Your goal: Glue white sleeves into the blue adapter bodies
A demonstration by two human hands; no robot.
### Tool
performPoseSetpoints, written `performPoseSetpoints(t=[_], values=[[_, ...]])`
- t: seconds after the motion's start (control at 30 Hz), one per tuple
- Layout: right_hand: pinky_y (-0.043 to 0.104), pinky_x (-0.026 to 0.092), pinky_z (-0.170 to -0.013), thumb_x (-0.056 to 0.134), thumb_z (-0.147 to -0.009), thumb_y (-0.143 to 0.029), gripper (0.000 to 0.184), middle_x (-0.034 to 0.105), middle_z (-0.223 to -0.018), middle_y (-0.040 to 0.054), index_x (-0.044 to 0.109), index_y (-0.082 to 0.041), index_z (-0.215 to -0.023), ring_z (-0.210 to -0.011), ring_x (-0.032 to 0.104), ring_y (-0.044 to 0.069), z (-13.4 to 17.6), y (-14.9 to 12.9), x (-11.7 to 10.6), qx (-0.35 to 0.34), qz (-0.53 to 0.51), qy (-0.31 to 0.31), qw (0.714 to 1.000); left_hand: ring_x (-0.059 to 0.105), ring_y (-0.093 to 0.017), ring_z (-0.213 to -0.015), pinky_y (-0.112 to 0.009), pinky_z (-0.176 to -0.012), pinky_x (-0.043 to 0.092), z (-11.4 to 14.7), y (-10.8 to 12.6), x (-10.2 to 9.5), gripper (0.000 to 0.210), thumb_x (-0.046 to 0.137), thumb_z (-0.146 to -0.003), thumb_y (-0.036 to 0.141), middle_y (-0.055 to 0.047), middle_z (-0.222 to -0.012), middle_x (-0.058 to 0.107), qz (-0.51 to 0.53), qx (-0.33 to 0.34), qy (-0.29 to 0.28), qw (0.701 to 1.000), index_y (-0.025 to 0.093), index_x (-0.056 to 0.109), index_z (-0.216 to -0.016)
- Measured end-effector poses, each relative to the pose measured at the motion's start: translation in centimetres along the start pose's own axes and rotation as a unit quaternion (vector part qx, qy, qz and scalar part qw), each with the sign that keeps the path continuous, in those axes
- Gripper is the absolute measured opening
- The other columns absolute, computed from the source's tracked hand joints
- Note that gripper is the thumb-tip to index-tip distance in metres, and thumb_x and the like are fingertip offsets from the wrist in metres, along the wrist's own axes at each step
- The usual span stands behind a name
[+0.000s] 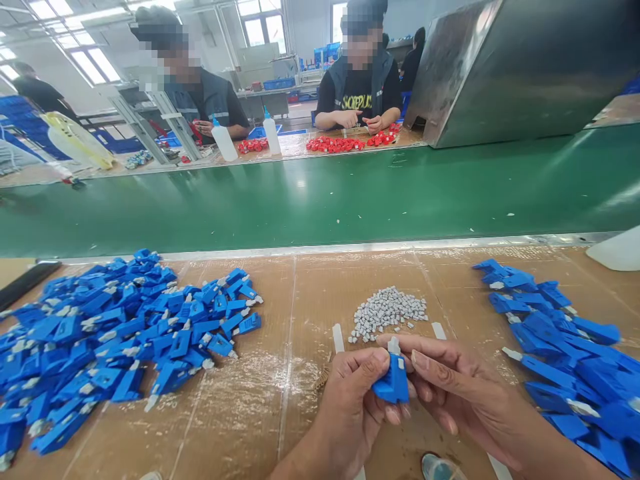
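Between both hands, in front of me, is a blue plastic part [391, 385] with a pale grey tip pointing away from me. My left hand [353, 390] grips its left side, thumb on top and fingers curled beneath. From the right, my right hand [457, 377] closes around the same part, its index finger reaching by the grey tip and its thumb at the right edge. Whether a tiny piece sits between those right fingertips is hidden. Just beyond my hands lies a heap of small grey pieces [390, 310].
Similar blue parts form a big pile [125, 327] at left and another pile [565, 353] at right. A cup [440, 467] stands at the near edge. Past the table runs a green conveyor belt [300, 200]; two people work across it with red parts [335, 145] and white bottles [225, 141].
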State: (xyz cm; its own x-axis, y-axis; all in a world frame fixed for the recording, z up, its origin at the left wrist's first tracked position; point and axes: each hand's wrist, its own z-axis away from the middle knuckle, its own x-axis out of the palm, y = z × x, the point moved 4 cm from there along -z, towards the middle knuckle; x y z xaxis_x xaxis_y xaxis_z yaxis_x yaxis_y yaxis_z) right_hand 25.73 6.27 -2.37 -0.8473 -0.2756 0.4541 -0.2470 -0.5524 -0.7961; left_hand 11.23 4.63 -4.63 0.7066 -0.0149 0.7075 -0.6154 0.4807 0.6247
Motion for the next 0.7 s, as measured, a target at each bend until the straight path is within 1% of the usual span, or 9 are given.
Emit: performPoseSetpoints(t=[0.17,0.27,0.37,0.4,0.43,0.5,0.57,0.63,0.7], values=[[0.012,0.037,-0.042,0.089,-0.093,-0.062,0.051,0.054,-0.070,-0.0005,0.091,-0.022,-0.125,-0.062,0.044,0.011,-0.5,0.3,-0.2,-0.008,0.029,-0.004,1.000,0.055,-0.005,-0.049,-0.016,-0.054,0.047,-0.2,-0.6,-0.4,0.051,0.091,-0.085,0.058,-0.007,-0.065,0.071,0.027,-0.012,0.003,1.000,0.009,0.080,-0.077],[0.012,0.031,-0.041,0.090,-0.089,-0.066,0.057,0.054,-0.067,-0.0008,0.091,-0.020,-0.123,-0.060,0.039,0.010,-0.7,0.6,-0.5,0.003,0.057,0.014,0.998,0.057,-0.005,-0.051,-0.015,-0.053,0.045,-0.3,-0.7,-0.3,0.047,0.089,-0.088,0.054,-0.007,-0.065,0.071,0.039,-0.016,-0.009,0.999,0.009,0.080,-0.078],[0.013,0.023,-0.039,0.090,-0.085,-0.073,0.062,0.053,-0.064,-0.0015,0.092,-0.018,-0.114,-0.058,0.035,0.010,-0.9,0.7,-0.7,0.003,0.084,0.026,0.996,0.057,-0.004,-0.050,-0.014,-0.052,0.046,-0.2,-0.7,-0.2,0.045,0.090,-0.089,0.051,-0.006,-0.068,0.070,0.051,-0.024,-0.008,0.998,0.009,0.080,-0.079],[0.013,0.024,-0.040,0.090,-0.085,-0.073,0.061,0.055,-0.064,-0.0013,0.091,-0.018,-0.112,-0.057,0.037,0.009,-0.9,0.7,-0.7,-0.001,0.088,0.027,0.996,0.056,-0.004,-0.049,-0.015,-0.053,0.048,-0.2,-0.7,-0.2,0.045,0.090,-0.089,0.051,-0.005,-0.069,0.071,0.053,-0.028,-0.007,0.998,0.009,0.080,-0.079],[0.014,0.028,-0.042,0.090,-0.086,-0.071,0.057,0.058,-0.066,-0.0005,0.091,-0.018,-0.109,-0.058,0.041,0.009,-1.0,0.7,-0.7,-0.008,0.087,0.025,0.996,0.055,-0.003,-0.048,-0.015,-0.054,0.049,-0.2,-0.8,-0.3,0.045,0.090,-0.089,0.051,-0.005,-0.070,0.071,0.052,-0.031,-0.006,0.998,0.008,0.080,-0.079],[0.017,0.042,-0.053,0.089,-0.091,-0.064,0.047,0.067,-0.071,0.0019,0.089,-0.019,-0.104,-0.062,0.053,0.011,-0.9,0.6,-0.4,-0.025,0.070,0.000,0.997,0.053,-0.003,-0.047,-0.017,-0.055,0.051,-0.1,-0.9,-0.4,0.045,0.090,-0.088,0.051,-0.005,-0.071,0.071,0.045,-0.036,-0.004,0.998,0.008,0.081,-0.080],[0.023,0.051,-0.064,0.086,-0.097,-0.056,0.037,0.073,-0.077,0.0034,0.088,-0.019,-0.101,-0.067,0.063,0.013,-0.8,0.6,0.1,-0.046,0.050,-0.033,0.997,0.053,-0.003,-0.046,-0.017,-0.056,0.051,-0.1,-1.0,-0.5,0.046,0.091,-0.087,0.052,-0.005,-0.069,0.070,0.034,-0.035,-0.001,0.999,0.008,0.081,-0.079],[0.026,0.053,-0.068,0.082,-0.101,-0.052,0.033,0.074,-0.079,0.0038,0.087,-0.019,-0.098,-0.070,0.067,0.016,-0.8,0.7,0.6,-0.067,0.048,-0.051,0.995,0.051,-0.003,-0.046,-0.018,-0.056,0.050,-0.1,-1.1,-0.5,0.049,0.091,-0.086,0.055,-0.005,-0.068,0.069,0.018,-0.028,-0.001,0.999,0.009,0.079,-0.076],[0.029,0.054,-0.069,0.079,-0.103,-0.052,0.035,0.074,-0.079,0.0042,0.085,-0.019,-0.096,-0.072,0.069,0.018,-0.8,1.0,1.1,-0.086,0.059,-0.059,0.993,0.048,-0.003,-0.045,-0.020,-0.055,0.048,-0.1,-1.1,-0.3,0.053,0.090,-0.084,0.061,-0.004,-0.066,0.067,-0.009,-0.020,-0.003,1.000,0.011,0.077,-0.072]])
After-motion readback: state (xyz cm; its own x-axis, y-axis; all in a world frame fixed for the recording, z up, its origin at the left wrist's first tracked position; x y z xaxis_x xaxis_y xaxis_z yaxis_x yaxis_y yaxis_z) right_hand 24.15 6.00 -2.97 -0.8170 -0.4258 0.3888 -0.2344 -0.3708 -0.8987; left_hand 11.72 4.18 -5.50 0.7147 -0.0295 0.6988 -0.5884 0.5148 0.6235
